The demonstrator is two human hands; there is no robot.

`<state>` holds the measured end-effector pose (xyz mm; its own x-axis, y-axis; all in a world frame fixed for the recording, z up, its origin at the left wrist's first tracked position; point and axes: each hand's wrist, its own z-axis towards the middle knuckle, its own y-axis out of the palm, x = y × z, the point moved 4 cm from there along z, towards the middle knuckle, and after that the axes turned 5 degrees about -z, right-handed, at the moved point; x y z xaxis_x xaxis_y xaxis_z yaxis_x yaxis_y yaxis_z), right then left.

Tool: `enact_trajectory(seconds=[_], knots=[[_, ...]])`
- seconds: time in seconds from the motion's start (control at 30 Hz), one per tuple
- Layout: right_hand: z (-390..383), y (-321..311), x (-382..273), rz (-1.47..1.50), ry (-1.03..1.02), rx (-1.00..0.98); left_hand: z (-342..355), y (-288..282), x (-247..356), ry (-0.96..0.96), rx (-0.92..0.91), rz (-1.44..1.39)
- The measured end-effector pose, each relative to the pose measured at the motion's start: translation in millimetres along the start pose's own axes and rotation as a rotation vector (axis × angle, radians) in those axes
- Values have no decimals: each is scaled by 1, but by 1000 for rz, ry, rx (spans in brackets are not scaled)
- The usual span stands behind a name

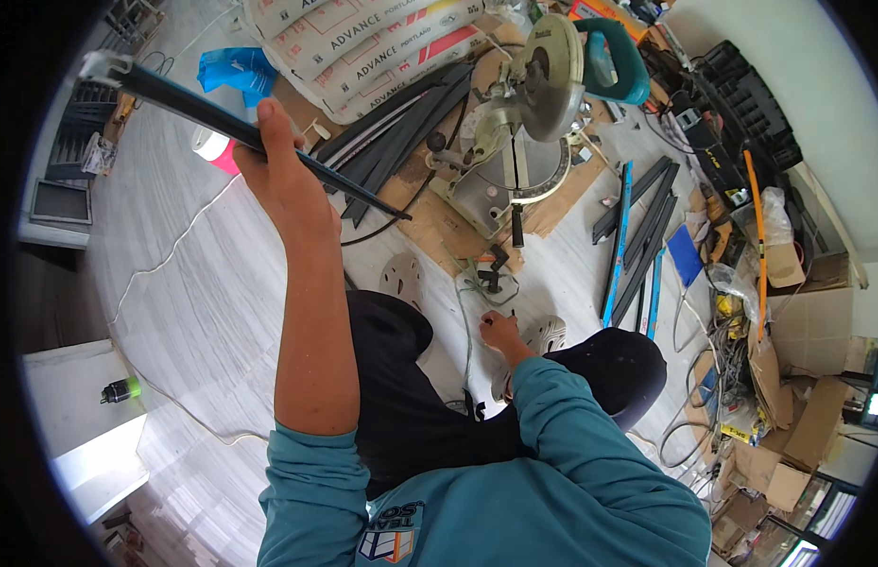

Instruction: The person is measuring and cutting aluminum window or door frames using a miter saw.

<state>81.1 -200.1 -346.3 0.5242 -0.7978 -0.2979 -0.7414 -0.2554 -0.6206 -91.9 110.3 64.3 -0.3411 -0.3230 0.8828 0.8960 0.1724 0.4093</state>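
My left hand (286, 184), raised at the left, is closed round a long dark metal profile (198, 111). The profile slants from the upper left down to the right, and its lower end hangs over the brown board (439, 227). Low between my knees, my right hand (499, 333) has its fingers curled together. A tiny dark tip shows at them, too small to name. Just beyond that hand lie a green cord (479, 283) and a small black tool or fitting (496, 269). A mitre saw (515, 142) stands on the board ahead of me.
Dark profiles (392, 142) lie left of the saw, and more profiles (647, 236), some with blue film, lie right. Stacked cement bags (363, 47) stand behind. A pink-and-white container (214, 149) sits at left. Cables, an orange level (756, 246) and cardboard boxes (808, 425) crowd the right.
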Motion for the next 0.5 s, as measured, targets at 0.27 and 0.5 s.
enact_trajectory(seconds=[0.27, 0.5], knots=[[29, 20, 9, 30, 92, 105, -12, 22, 11, 168, 29, 116], [40, 9, 15, 29, 156, 265, -14, 17, -4, 95, 20, 63]])
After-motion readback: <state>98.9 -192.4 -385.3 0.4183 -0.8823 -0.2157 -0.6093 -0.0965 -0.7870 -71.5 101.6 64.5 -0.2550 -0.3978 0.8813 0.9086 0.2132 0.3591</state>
